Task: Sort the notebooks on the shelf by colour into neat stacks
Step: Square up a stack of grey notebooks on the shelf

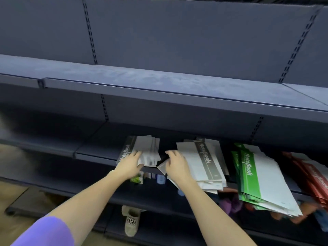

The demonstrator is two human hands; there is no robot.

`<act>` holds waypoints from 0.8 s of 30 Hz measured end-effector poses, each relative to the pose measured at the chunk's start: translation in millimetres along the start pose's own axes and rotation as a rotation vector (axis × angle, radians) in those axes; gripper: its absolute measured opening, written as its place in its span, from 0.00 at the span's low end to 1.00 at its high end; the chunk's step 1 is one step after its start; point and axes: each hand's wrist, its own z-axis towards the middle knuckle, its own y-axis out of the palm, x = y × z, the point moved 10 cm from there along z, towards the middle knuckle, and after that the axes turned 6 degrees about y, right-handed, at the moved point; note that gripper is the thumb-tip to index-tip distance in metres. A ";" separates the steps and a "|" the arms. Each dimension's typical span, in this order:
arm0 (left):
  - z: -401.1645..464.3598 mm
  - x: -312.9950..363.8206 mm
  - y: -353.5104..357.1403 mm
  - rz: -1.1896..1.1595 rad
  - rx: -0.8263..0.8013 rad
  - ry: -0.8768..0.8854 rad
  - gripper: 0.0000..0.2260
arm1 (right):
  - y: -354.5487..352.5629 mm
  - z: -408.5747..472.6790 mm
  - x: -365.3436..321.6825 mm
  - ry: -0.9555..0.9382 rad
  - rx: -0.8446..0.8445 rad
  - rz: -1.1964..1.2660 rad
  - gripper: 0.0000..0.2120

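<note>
Grey notebooks (142, 153) | left hand (130, 164) on them | right hand (175, 166) beside

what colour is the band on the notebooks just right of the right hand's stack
Green, with white "NoteBook" lettering, on the green notebooks; head view.

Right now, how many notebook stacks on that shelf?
4. Grey stack under the left hand; grey stack by the right hand; green stack; red stack at the right edge, cropped, so more may be hidden.
</note>
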 end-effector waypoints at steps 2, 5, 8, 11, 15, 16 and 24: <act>-0.9 -21.4 -1.5 0.014 -0.017 0.007 0.30 | 19.3 8.6 -18.3 0.010 -0.033 -0.027 0.20; 5.3 -46.8 -3.5 0.023 -0.036 0.015 0.33 | 47.6 21.7 -37.2 0.047 -0.101 -0.092 0.20; 13.3 -65.5 -3.4 0.014 -0.048 0.028 0.34 | 73.8 33.2 -45.8 0.111 -0.155 -0.199 0.21; 16.2 -78.0 5.5 -0.056 -0.101 0.037 0.36 | 100.5 37.6 -46.9 0.205 -0.209 -0.318 0.24; 21.6 -82.5 10.7 -0.077 -0.080 0.115 0.35 | 122.6 35.7 -54.0 0.293 -0.197 -0.453 0.26; 22.4 -83.1 11.2 -0.096 -0.078 0.130 0.35 | 124.9 34.5 -57.4 0.303 -0.185 -0.454 0.26; 24.3 -85.9 6.6 -0.219 -0.051 0.241 0.31 | 111.9 37.9 -60.3 0.327 -0.093 -0.199 0.25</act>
